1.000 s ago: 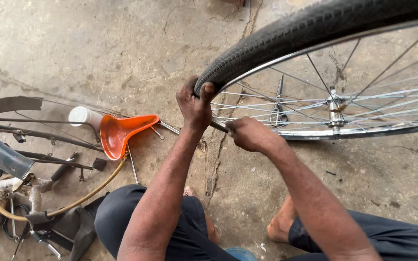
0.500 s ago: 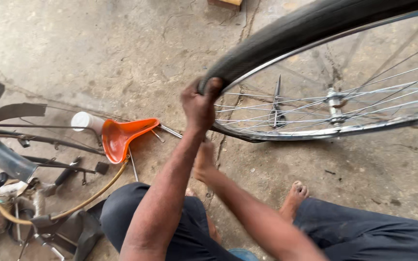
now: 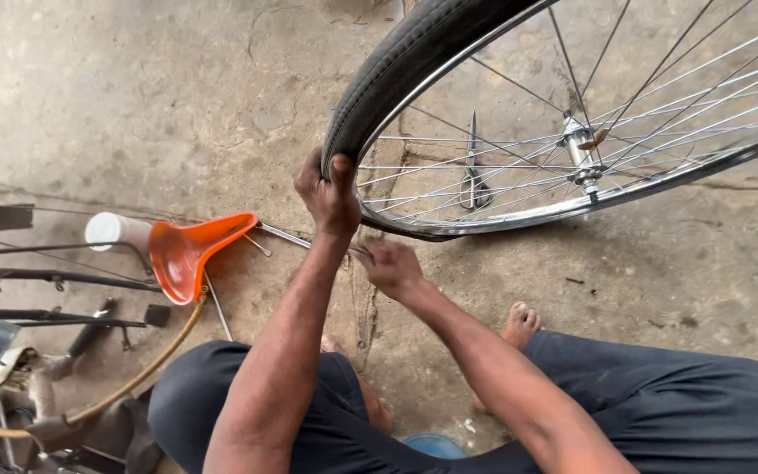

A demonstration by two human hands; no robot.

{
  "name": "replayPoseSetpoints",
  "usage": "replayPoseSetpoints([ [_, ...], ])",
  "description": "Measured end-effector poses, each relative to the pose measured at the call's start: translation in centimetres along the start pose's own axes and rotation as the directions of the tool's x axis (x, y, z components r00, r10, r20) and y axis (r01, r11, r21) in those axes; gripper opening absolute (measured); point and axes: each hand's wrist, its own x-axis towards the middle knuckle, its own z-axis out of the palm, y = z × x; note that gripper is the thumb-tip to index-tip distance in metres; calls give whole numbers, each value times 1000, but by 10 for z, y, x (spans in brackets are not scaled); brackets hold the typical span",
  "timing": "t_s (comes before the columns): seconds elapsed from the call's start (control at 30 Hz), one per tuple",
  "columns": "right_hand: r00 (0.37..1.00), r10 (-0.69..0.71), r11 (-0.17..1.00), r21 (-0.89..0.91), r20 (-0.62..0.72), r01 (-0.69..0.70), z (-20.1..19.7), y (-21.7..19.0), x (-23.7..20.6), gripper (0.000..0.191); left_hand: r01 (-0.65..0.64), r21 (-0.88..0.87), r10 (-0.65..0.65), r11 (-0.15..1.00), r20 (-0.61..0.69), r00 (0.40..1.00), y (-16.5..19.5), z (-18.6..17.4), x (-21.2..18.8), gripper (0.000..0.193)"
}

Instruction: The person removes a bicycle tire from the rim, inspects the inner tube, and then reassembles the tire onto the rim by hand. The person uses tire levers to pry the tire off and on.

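Note:
A bicycle wheel stands in front of me, with a black tyre [image 3: 414, 53], a silver rim [image 3: 519, 215], thin spokes and a hub [image 3: 581, 149]. My left hand [image 3: 331, 195] grips the tyre at the wheel's near left edge, thumb over the tread. My right hand [image 3: 394, 269] is just below the rim's lowest part, fingers closed around a thin metal lever [image 3: 360, 252] that points toward the rim. A pair of pliers [image 3: 473, 186] lies on the floor behind the spokes.
An orange plastic funnel [image 3: 188, 254] and a white cylinder [image 3: 112, 230] lie on the cracked concrete floor to the left. Black mudguards and rods [image 3: 54, 277], a yellowish hose [image 3: 146, 369] and other bike parts are piled at far left. My bare foot [image 3: 519, 323] rests below the wheel.
My right hand left the rim, dropped toward my lap, and has come back up under the rim. My left hand kept its grip on the tyre.

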Motion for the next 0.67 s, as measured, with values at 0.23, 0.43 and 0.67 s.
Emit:
replayPoseSetpoints([
  [0.23, 947, 62, 966, 219, 315, -136, -101, 21, -22, 38, -73, 23, 74, 997, -13, 997, 4, 2, -1, 84],
  [0.43, 937, 156, 969, 136, 313, -207, -168, -18, -42, 37, -73, 81, 72, 994, 12, 997, 10, 5, 1, 83],
  [0.67, 976, 126, 985, -141, 179, -101, -144, -12, -27, 38, -94, 48, 92, 994, 33, 995, 31, -7, -14, 83],
])
